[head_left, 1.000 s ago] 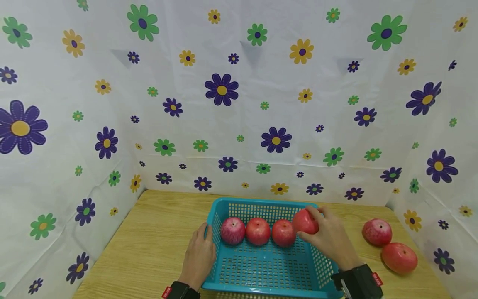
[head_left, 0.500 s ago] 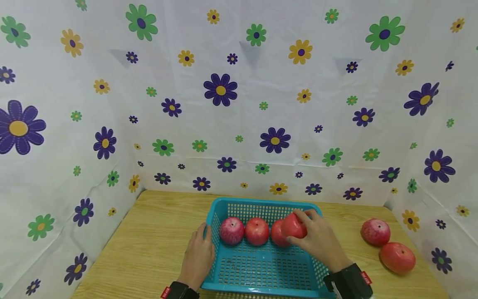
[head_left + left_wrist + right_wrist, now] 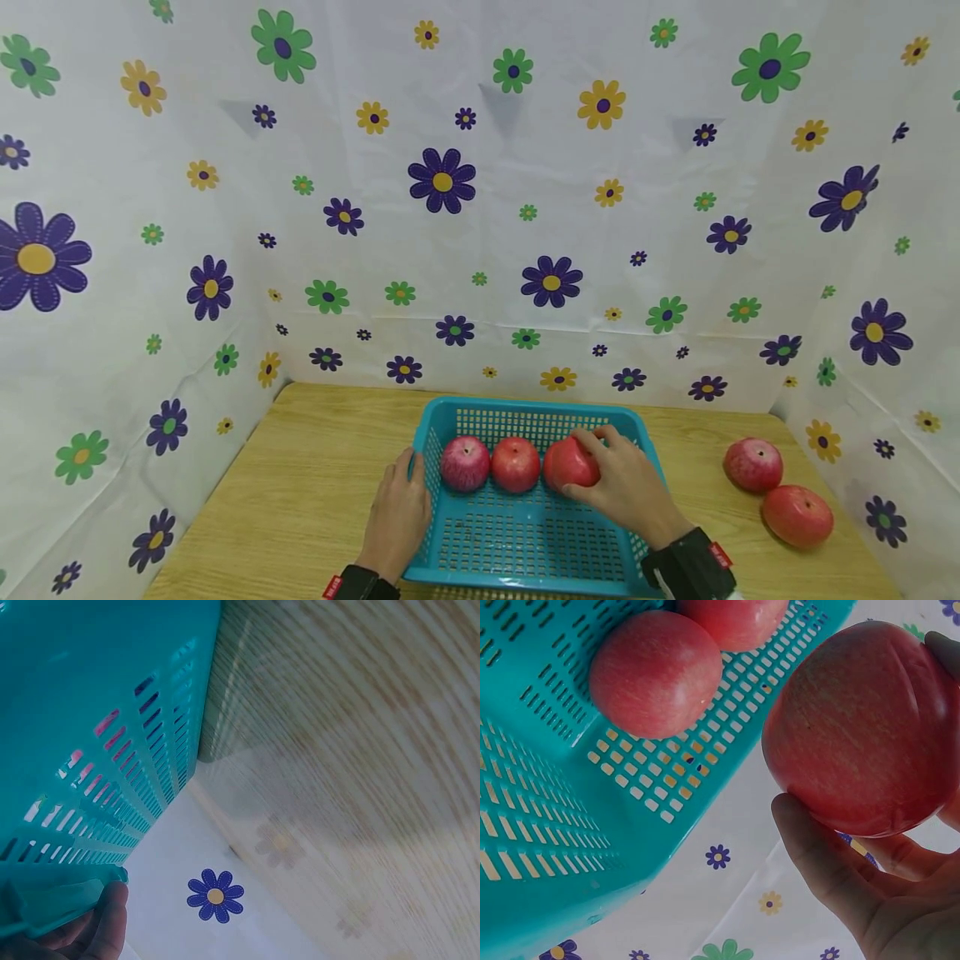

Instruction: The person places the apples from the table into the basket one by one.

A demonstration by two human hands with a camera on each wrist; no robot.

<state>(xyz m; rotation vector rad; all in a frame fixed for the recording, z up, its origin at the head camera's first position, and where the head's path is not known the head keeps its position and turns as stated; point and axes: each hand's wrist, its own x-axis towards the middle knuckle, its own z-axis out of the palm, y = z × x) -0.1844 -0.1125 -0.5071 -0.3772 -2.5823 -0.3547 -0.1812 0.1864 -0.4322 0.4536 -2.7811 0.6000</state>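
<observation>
My right hand (image 3: 626, 483) holds a red apple (image 3: 581, 463) between thumb and fingers, above the right part of a blue plastic basket (image 3: 532, 546). In the right wrist view that apple (image 3: 862, 727) looms large, with the thumb and fingers round its side. Behind it another red apple is mostly hidden in the head view. Two apples sit in the basket's back row: a purplish-red apple (image 3: 465, 463) at the left and a red apple (image 3: 515, 464) beside it. My left hand (image 3: 397, 512) grips the basket's left rim, its fingers bent over the edge in the left wrist view.
On the wooden table (image 3: 315, 467), right of the basket, lie a striped red apple (image 3: 753, 465) and a larger-looking red apple (image 3: 797, 517), close together. A white flowered cloth (image 3: 480, 233) hangs behind and along both sides.
My right hand has carried its apple leftward from near the basket's right wall, so that it now covers most of the third apple in the row. The left hand stays on the rim.
</observation>
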